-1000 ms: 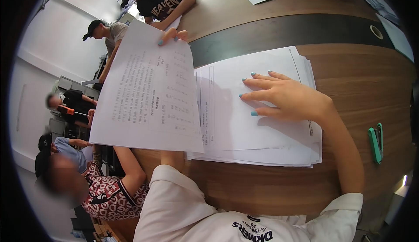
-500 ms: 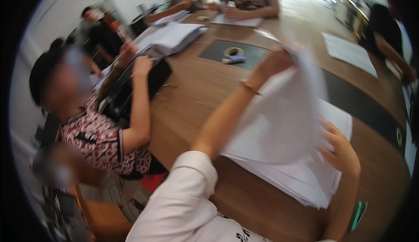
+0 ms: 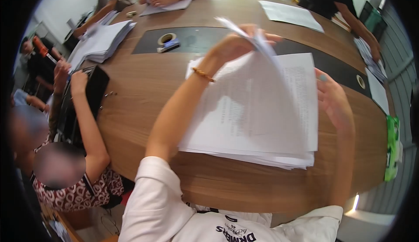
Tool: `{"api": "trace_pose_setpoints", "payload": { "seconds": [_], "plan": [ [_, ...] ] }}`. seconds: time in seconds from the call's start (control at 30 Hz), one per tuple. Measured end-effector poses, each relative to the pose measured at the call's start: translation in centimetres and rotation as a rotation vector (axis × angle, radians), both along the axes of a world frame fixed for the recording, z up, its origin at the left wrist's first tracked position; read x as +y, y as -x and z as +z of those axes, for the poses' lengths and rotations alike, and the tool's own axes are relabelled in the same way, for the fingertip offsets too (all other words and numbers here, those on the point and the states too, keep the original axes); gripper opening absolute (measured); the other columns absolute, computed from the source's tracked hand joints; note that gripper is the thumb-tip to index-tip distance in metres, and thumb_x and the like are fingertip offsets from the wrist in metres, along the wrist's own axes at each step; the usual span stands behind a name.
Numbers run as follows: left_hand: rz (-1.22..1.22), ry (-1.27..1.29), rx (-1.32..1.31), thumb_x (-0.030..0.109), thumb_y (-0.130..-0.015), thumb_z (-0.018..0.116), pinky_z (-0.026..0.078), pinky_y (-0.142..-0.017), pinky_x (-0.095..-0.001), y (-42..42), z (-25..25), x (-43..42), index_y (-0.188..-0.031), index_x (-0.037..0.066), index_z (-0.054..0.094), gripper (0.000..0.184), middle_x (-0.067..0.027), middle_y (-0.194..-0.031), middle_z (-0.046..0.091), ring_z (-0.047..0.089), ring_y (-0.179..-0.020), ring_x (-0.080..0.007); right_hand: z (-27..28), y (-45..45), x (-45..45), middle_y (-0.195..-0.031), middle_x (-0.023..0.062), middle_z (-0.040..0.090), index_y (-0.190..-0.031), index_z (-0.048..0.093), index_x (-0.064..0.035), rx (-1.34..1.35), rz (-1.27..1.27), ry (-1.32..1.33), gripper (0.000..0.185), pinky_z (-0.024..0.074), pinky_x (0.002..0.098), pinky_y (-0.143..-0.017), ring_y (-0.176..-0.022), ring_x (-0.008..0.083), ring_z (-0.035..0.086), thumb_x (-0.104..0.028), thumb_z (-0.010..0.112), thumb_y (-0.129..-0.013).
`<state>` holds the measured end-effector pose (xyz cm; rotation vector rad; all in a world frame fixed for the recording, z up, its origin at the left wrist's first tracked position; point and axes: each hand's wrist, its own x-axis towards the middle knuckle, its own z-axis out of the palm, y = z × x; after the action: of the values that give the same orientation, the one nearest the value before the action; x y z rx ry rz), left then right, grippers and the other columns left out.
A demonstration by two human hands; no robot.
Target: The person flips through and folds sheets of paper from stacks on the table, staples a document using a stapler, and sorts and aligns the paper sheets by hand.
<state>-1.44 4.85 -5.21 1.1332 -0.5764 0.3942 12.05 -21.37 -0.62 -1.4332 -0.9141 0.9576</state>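
Note:
A stack of printed paper (image 3: 244,154) lies on the wooden table in front of me. My left hand (image 3: 242,44), with a braided bracelet at the wrist, is closed on the upper edge of some lifted sheets (image 3: 266,98), which curve up off the stack. Print shows faintly through them. At the stack's right edge is my right hand (image 3: 334,96), its fingers apart and slightly bent, holding nothing that I can see. A small teal patch shows on one of its fingers.
Beyond the stack, a tape roll (image 3: 167,39) and a blue object (image 3: 169,46) lie on the dark inlay. Another paper pile (image 3: 104,41) stands at left, near a black bag (image 3: 87,98). A green packet (image 3: 393,148) is at the right edge. Several people sit around the table.
My view has swung, so the table and stack appear further left. The lifted sheets have tipped lower over the stack. My right hand has come away from the sheets to their right edge.

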Motion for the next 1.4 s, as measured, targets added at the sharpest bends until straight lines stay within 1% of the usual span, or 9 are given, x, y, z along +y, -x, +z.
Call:
{"api": "trace_pose_setpoints", "payload": {
  "seconds": [0.13, 0.2, 0.23, 0.43, 0.63, 0.8, 1.07, 1.17, 1.4],
  "plan": [
    [0.055, 0.003, 0.028, 0.004, -0.07, 0.061, 0.035, -0.092, -0.0316, -0.1, 0.0, 1.7, -0.069, 0.011, 0.057, 0.009, -0.0168, -0.112, 0.052, 0.044, -0.112, -0.0307, -1.2, -0.3, -0.7, -0.112, 0.018, 0.052, -0.121, 0.04, 0.0, -0.23, -0.025, 0.099, 0.05, 0.0412, 0.0303, -0.083, -0.102, 0.0219, 0.051, -0.029, 0.053, -0.083],
    [0.107, -0.006, 0.057, 0.004, -0.07, 0.061, 0.035, -0.092, -0.0319, 0.3, 0.4, 2.5, -0.069, 0.011, 0.057, 0.008, -0.0167, -0.112, 0.053, 0.044, -0.112, -0.0307, -1.8, -0.6, -0.7, -0.113, 0.0191, 0.051, -0.121, 0.04, -0.0009, -0.444, -0.107, 0.057, 0.049, 0.0407, 0.0312, -0.084, -0.103, 0.0241, 0.05, -0.026, 0.054, -0.082],
    [0.153, -0.015, 0.077, 0.004, -0.07, 0.062, 0.035, -0.093, -0.032, 1.1, 0.7, 3.1, -0.069, 0.011, 0.058, 0.008, -0.0166, -0.112, 0.053, 0.044, -0.112, -0.0308, -2.1, -0.8, -0.7, -0.113, 0.019, 0.051, -0.119, 0.044, -0.0031, -0.644, -0.174, 0.024, 0.044, 0.0411, 0.0323, -0.085, -0.105, 0.0253, 0.05, -0.024, 0.055, -0.082],
    [0.443, -0.082, 0.17, 0.006, -0.07, 0.062, 0.034, -0.093, -0.0328, 6.4, 2.5, 6.0, -0.068, 0.011, 0.058, 0.007, -0.0162, -0.111, 0.053, 0.043, -0.112, -0.0308, -1.0, 0.5, -1.8, -0.115, 0.014, 0.05, -0.107, 0.055, -0.0041, -0.705, -0.016, 0.002, 0.029, 0.043, 0.0324, -0.082, -0.103, 0.0242, 0.051, -0.017, 0.055, -0.081],
    [0.737, -0.187, 0.278, 0.007, -0.07, 0.063, 0.033, -0.094, -0.0336, 13.1, 3.9, 8.0, -0.068, 0.011, 0.058, 0.006, -0.0158, -0.11, 0.054, 0.043, -0.112, -0.0309, -1.3, 0.1, -2.8, -0.113, 0.0112, 0.052, -0.103, 0.057, -0.0033, -0.641, 0.076, 0.005, 0.023, 0.0437, 0.0305, -0.08, -0.098, 0.0215, 0.053, -0.009, 0.052, -0.081],
    [0.86, -0.25, 0.341, 0.008, -0.07, 0.063, 0.033, -0.094, -0.0343, 16.2, 4.1, 8.5, -0.068, 0.012, 0.059, 0.006, -0.0154, -0.11, 0.054, 0.043, -0.112, -0.0309, -0.8, 0.0, -2.4, -0.111, 0.0114, 0.052, -0.101, 0.057, -0.0016, -0.635, 0.109, 0.034, 0.021, 0.0433, 0.0298, -0.08, -0.097, 0.0199, 0.053, -0.009, 0.051, -0.082],
    [0.86, -0.348, 0.382, 0.01, -0.07, 0.064, 0.032, -0.095, -0.0353, 15.4, 4.2, 8.7, -0.068, 0.012, 0.06, 0.005, -0.0149, -0.108, 0.055, 0.043, -0.112, -0.031, 1.9, -0.3, -2.7, -0.106, 0.0084, 0.055, -0.1, 0.058, -0.0021, -0.606, 0.047, -0.009, 0.02, 0.0425, 0.0281, -0.08, -0.092, 0.0153, 0.054, -0.013, 0.052, -0.084],
    [0.821, -0.41, 0.377, 0.011, -0.07, 0.065, 0.032, -0.096, -0.0357, 13.6, 4.9, 8.0, -0.068, 0.012, 0.06, 0.005, -0.0147, -0.108, 0.055, 0.043, -0.112, -0.031, 2.9, -1.3, -3.4, -0.099, 0.0051, 0.059, -0.099, 0.059, -0.0043, -0.637, -0.048, -0.025, 0.023, 0.04, 0.0249, -0.08, -0.09, 0.0113, 0.055, -0.022, 0.052, -0.085],
    [0.624, -0.591, 0.228, 0.013, -0.071, 0.065, 0.031, -0.096, -0.0366, 8.3, 7.7, 4.4, -0.068, 0.012, 0.06, 0.006, -0.0142, -0.107, 0.055, 0.043, -0.113, -0.0311, 3.4, -0.7, -3.7, -0.097, 0.0066, 0.061, -0.097, 0.06, -0.0035, -0.646, -0.047, -0.029, 0.027, 0.0436, 0.027, -0.077, -0.089, 0.0149, 0.057, -0.026, 0.05, -0.086]
  ]
}}
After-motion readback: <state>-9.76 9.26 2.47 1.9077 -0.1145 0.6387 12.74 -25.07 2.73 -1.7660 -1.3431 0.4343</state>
